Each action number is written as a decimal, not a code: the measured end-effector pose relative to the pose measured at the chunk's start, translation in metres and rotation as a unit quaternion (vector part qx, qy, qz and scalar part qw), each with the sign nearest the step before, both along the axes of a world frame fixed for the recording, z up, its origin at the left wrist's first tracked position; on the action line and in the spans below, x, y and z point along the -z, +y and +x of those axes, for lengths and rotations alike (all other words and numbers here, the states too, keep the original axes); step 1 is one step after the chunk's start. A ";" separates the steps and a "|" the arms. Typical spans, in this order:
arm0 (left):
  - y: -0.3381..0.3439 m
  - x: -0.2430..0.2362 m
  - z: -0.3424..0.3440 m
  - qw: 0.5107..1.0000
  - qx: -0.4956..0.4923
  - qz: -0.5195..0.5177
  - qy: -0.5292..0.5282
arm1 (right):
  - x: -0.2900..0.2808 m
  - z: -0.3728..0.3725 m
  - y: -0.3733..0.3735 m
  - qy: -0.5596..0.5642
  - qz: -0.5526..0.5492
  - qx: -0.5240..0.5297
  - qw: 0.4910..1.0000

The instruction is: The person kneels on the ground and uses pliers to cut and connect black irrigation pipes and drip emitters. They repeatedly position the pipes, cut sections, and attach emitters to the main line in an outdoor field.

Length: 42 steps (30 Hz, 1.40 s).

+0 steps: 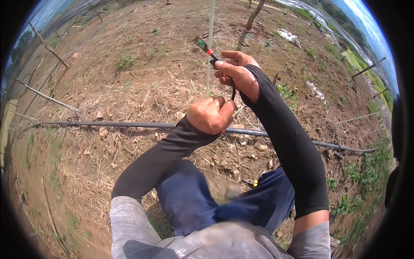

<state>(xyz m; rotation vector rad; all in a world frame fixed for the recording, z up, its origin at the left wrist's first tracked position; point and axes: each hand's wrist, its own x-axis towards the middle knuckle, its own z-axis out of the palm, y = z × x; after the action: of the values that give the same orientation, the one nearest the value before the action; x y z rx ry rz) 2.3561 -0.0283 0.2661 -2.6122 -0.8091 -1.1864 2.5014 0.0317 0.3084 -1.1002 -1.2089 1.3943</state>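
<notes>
My right hand (pixel 239 73) pinches the black base of a small sprinkler head (pixel 209 52) with a red ring and a green piece near its tip. The head points up and to the left. A thin black tube (pixel 233 90) curves down from my right hand to my left hand (pixel 210 115). My left hand is closed in a fist around that tube, knuckles up, and hides its lower end. Just behind the sprinkler head rises a thin pale rod or cord (pixel 210 32); whether anything touches it I cannot tell.
A dark irrigation pipe (pixel 142 124) crosses the ground beneath my left hand. Below it, by my knees, lies a yellow-and-black item (pixel 254 183) among stones. Wooden posts (pixel 256 15) stand uphill, and whitish scraps (pixel 289 36) lie at the right. Dry straw covers the slope.
</notes>
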 end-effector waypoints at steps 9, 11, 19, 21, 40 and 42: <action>0.005 -0.018 0.011 0.993 -0.103 -0.006 0.052 | -0.038 0.027 0.004 -0.082 0.118 -0.046 0.988; 0.009 -0.029 0.009 0.990 -0.126 0.017 0.057 | -0.053 0.026 0.009 -0.086 0.160 -0.026 0.983; 0.074 -0.116 -0.016 0.972 -0.098 -0.084 -0.196 | -0.113 0.032 0.080 -0.090 0.358 0.060 0.928; 0.101 -0.136 -0.020 0.967 -0.067 -0.079 -0.234 | -0.121 0.035 0.103 0.002 0.341 -0.006 0.940; 0.166 -0.148 -0.006 0.929 0.052 -0.150 -0.333 | -0.128 0.003 0.129 -0.015 0.310 -0.001 0.951; 0.158 -0.152 0.001 0.932 0.024 -0.151 -0.328 | -0.125 0.004 0.130 -0.003 0.314 -0.017 0.949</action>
<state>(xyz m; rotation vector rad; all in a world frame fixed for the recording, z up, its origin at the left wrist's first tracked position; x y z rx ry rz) 2.3570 0.1296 0.4176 -2.4581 -1.1104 -2.1572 2.5056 0.1619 0.4330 -0.6328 -1.5357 0.9172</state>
